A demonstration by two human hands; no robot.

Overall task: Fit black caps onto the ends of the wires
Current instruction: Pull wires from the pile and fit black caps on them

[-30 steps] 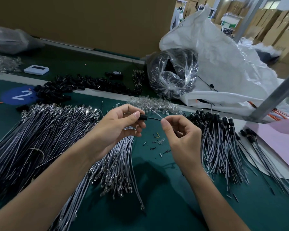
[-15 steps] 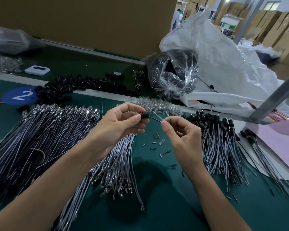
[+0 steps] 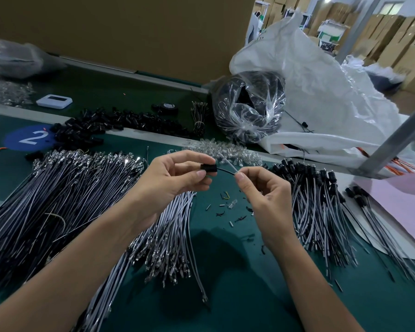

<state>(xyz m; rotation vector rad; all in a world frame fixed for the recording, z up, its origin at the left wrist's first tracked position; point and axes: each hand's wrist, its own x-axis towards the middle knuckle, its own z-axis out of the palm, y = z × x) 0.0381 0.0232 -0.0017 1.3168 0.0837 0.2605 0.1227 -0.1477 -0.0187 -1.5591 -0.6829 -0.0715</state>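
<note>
Because the bare wires (image 3: 70,188) lie in a big heap on the left and the loose caps (image 3: 101,125) sit just behind them, both are easy to reach. The done wires (image 3: 316,195) rest in their own pile on the right. In the head view, both hands are held up close together over the green table (image 3: 225,271). The left hand (image 3: 173,178) pinches one black cap (image 3: 208,167) between thumb and fingers. The right hand (image 3: 261,192) pinches a thin wire (image 3: 225,170) that runs into the cap, with its other fingers curled. I think the cap is being pushed on.
</note>
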